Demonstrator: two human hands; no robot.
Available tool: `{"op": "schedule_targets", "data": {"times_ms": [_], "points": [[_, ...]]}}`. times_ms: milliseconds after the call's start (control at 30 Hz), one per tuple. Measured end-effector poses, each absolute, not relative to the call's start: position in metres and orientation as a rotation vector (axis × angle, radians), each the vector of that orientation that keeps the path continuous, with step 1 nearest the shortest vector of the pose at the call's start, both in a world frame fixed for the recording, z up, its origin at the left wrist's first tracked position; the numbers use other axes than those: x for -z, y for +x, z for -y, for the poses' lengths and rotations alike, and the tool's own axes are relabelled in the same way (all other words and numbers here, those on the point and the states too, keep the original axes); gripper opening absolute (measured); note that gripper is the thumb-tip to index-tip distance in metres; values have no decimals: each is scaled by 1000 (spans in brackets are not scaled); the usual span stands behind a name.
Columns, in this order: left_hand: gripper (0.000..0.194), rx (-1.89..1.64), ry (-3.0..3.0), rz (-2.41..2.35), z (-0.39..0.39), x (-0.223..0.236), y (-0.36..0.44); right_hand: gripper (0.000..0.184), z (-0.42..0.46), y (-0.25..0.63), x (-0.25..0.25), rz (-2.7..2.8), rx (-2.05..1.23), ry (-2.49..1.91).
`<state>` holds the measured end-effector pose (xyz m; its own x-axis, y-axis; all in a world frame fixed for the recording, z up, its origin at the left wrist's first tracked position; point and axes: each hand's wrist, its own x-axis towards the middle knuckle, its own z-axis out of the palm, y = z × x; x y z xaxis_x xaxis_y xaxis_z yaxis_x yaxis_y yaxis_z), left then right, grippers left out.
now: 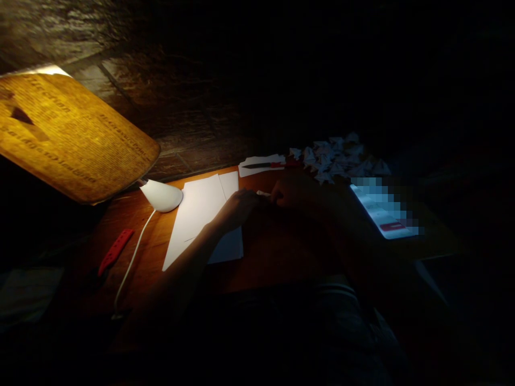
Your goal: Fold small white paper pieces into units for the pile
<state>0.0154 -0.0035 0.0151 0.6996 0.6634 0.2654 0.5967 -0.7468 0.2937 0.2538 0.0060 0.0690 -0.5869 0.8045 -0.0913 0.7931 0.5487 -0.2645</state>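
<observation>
Two hands sit close together, left hand (240,208) and right hand (292,192); small white paper piece (263,193) lies between them, likely pinched, too dark to be sure; paper sheets (197,214) just beside left hand; folded paper pile (333,161) beyond right hand.

A small piece of white paper (263,193) shows only as a pale sliver between the fingertips of the left hand (237,209) and right hand (292,192). Both hands are dim and shadowed, curled toward each other, and they hide most of the paper's shape.
</observation>
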Motion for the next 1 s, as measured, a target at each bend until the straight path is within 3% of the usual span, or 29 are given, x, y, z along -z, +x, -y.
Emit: {"op": "schedule_targets", "data": {"times_ms": [267, 1000], "points": [[37, -533, 2745, -1058, 2, -12, 15, 42, -6, 251, -67, 2613, -364, -1404], [27, -565, 2766, -1101, -5, 5, 16, 34, 8, 234, -80, 2964, -255, -1437]]}}
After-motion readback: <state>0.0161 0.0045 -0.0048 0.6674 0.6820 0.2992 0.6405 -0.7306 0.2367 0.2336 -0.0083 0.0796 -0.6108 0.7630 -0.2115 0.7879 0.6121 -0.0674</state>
